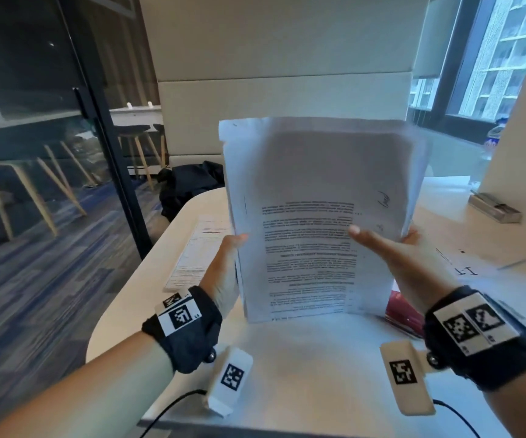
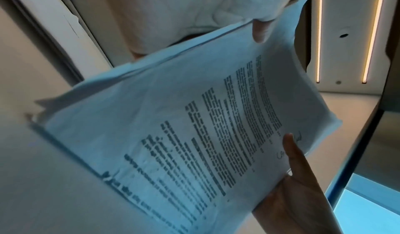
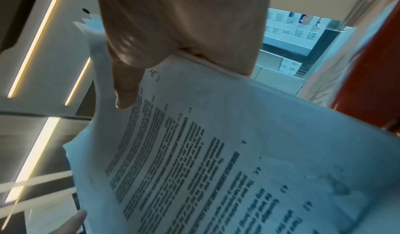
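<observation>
Your left hand [image 1: 223, 270] pinches the paper stack [image 1: 312, 184] at 8 o'clock. Your right hand [image 1: 404, 263] pinches its 4 o'clock edge.

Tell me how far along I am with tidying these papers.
Done: the sheets are gathered into one stack, held upright over the table by left hand and right hand. In hand: its top edges look uneven, so squaring seems under way. Left: the loose sheet and red folder on the table.

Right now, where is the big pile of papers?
In the head view, the stack of white printed paper sheets stands upright at centre over the white table, held between the left hand and right hand.
</observation>
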The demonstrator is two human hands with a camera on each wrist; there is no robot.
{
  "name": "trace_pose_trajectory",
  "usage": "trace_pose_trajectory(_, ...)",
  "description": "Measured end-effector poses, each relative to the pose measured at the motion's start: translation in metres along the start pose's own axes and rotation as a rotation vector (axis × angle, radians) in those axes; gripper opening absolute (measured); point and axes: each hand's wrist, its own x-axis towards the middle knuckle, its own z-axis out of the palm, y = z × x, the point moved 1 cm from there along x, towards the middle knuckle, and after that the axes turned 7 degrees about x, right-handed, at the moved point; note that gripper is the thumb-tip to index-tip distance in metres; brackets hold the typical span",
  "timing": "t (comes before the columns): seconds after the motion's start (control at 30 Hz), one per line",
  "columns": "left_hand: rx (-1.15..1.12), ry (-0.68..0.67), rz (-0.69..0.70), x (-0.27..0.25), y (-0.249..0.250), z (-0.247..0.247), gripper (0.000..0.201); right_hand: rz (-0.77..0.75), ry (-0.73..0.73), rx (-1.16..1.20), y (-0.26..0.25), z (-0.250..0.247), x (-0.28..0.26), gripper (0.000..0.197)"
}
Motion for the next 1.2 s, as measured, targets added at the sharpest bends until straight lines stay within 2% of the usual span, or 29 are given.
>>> trace_pose_trajectory(0.1,-0.065,0.037,0.0,0.004,0.009,-0.001,0.056,-0.018,0.027,0.037,-0.004,-0.004,0.002,0.026)
trace_pose_trajectory(0.2,-0.003,0.059,-0.019,0.006,0.012,0.003,0.072,-0.019,0.026,0.046,-0.004,0.0,0.004,0.027)
trace_pose_trajectory(0.37,0.053,0.133,0.052,0.012,0.024,0.009,0.062,-0.015,0.082,0.088,-0.009,0.006,0.01,0.026)
trace_pose_trajectory(0.5,-0.044,0.09,0.076,0.015,0.021,0.002,0.029,-0.026,0.099,0.007,-0.007,-0.001,0.007,0.024)
trace_pose_trajectory(0.53,-0.034,0.07,0.077,0.013,0.019,0.002,0.028,-0.028,0.098,-0.015,-0.006,-0.003,0.006,0.025)
trace_pose_trajectory(0.67,0.081,-0.036,0.083,0.003,0.009,0.008,0.045,-0.012,0.081,-0.015,-0.001,-0.001,0.003,0.025)
trace_pose_trajectory(0.77,0.145,0.028,0.157,0.003,0.016,0.015,0.037,-0.027,0.069,-0.001,-0.004,0.002,0.008,0.024)
trace_pose_trajectory(0.97,0.174,0.019,0.34,0.013,0.035,0.012,0.037,-0.089,0.106,-0.055,-0.018,0.0,0.02,0.037)
trace_pose_trajectory(1.07,0.153,0.041,0.301,0.019,0.036,0.011,0.043,-0.117,0.1,-0.037,-0.018,-0.001,0.022,0.037)
trace_pose_trajectory(1.2,0.112,0.021,0.224,0.024,0.031,0.013,0.038,-0.036,0.064,-0.04,-0.008,0.0,0.021,0.04)
